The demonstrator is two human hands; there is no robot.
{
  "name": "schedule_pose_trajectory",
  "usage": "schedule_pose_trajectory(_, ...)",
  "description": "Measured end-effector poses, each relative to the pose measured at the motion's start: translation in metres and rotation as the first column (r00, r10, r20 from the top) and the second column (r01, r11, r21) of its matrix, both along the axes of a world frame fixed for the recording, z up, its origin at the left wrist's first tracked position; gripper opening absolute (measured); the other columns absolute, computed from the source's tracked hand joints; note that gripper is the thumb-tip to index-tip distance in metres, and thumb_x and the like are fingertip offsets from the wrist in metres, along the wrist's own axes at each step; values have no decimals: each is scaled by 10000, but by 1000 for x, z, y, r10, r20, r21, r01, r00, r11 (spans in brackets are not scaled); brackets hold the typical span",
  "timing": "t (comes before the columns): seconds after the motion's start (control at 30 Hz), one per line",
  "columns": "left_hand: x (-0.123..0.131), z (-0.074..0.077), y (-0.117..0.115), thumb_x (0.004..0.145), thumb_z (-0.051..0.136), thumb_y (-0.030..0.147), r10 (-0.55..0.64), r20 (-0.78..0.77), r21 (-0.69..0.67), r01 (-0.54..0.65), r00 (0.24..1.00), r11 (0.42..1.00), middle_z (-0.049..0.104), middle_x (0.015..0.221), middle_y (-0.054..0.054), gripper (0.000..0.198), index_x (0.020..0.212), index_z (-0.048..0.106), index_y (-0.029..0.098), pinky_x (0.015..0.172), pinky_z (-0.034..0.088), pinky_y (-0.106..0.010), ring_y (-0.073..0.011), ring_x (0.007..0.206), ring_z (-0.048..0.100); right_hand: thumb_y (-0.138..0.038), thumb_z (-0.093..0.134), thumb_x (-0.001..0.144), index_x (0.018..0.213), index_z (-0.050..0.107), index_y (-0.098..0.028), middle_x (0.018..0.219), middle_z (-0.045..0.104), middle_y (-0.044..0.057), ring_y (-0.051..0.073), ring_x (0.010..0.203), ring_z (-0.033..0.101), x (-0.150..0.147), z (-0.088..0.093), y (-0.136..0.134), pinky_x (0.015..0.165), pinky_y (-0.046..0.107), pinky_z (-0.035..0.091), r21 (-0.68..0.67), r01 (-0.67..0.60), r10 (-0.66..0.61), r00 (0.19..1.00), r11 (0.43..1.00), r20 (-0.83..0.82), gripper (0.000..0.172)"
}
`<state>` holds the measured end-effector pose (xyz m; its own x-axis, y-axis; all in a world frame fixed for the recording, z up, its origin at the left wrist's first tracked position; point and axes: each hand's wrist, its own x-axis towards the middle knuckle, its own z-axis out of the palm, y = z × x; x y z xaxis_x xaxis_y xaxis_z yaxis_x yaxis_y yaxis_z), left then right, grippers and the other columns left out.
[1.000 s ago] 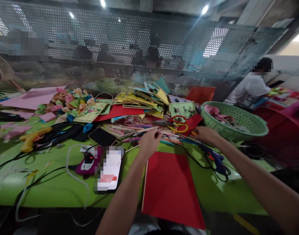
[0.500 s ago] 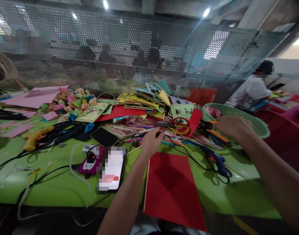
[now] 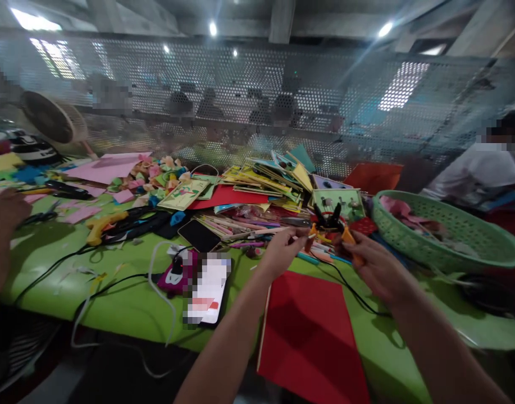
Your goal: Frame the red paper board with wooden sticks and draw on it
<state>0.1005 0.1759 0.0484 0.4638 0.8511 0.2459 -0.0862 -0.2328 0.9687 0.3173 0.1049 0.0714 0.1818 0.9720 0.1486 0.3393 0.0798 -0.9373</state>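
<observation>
My right hand is closed around orange-handled pliers with black jaws pointing away from me and spread apart. My left hand is pinched just beside the pliers' left handle. A small pale tip shows at its fingers, but what it holds I cannot make out. Below both hands, a red rectangular board lies at the table's front edge. Behind them is a heap of pencils and thin sticks.
Left of my left arm lie a lit phone, a purple power adapter and a dark phone. A green basket holds pink scraps. Stacked cards stand behind. Another person's hand shows at far left; cables cross the table.
My right hand has come from beside the basket toward my left hand, now with the pliers in it. The view has turned left, bringing in another person's hand.
</observation>
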Motion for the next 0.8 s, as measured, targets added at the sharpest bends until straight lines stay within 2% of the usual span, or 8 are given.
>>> schedule_pose_trajectory(0.1,0,-4,3,927,588,424,4,32,-33,-3,999,999,586,738,15,266,920,671,171,613,383,-238,-129,650,480,-458,696,789,1040,698,-370,1179,774,26,281,1218,691,-23,-10,5,1087,447,535,-12,-47,44,984,999,-172,266)
schedule_pose_trajectory(0.17,1,-6,3,934,589,474,12,57,-50,-10,998,999,525,705,36,299,906,640,181,614,366,-238,-120,633,441,-421,730,767,1097,707,-392,1223,778,8,275,1269,675,-32,-12,7,1128,445,512,-30,-98,88,964,995,-252,332)
schedule_pose_trajectory(0.27,4,-6,0,930,609,531,-3,80,-68,8,997,998,476,669,49,348,849,603,193,637,377,-242,-122,641,437,-450,709,745,1189,723,-353,1190,803,40,324,1236,699,-40,-16,9,1102,516,539,-55,-192,162,925,980,-342,454)
schedule_pose_trajectory(0.4,7,-2,-7,922,650,480,-61,90,-77,68,994,995,547,702,27,309,835,626,185,714,444,-253,-139,706,522,-494,638,728,1160,757,-317,1099,824,77,368,1159,734,-42,-25,10,1011,576,587,-82,-277,221,884,957,-412,481)
schedule_pose_trajectory(0.57,9,-1,-10,915,659,342,-85,93,-69,91,992,993,624,786,0,202,796,639,179,742,478,-253,-134,719,568,-450,577,740,1235,739,-313,1128,820,63,349,1157,740,-34,-30,6,1042,555,568,-121,-297,231,893,947,-385,538)
schedule_pose_trajectory(0.67,8,-2,-8,920,645,308,-17,100,-58,23,995,998,652,888,-17,145,846,657,184,753,483,-253,-141,767,587,-433,580,734,1225,742,-314,1195,803,54,344,1273,680,-27,-31,4,1135,531,500,-130,-259,208,926,957,-316,530)
schedule_pose_trajectory(0.8,7,-3,-4,931,616,297,42,98,-34,-38,994,999,658,874,-12,133,904,681,184,804,479,-258,-160,834,602,-446,654,739,1260,717,-347,1219,792,35,359,1368,599,-21,-36,2,1218,577,388,-152,-208,182,969,966,-168,535)
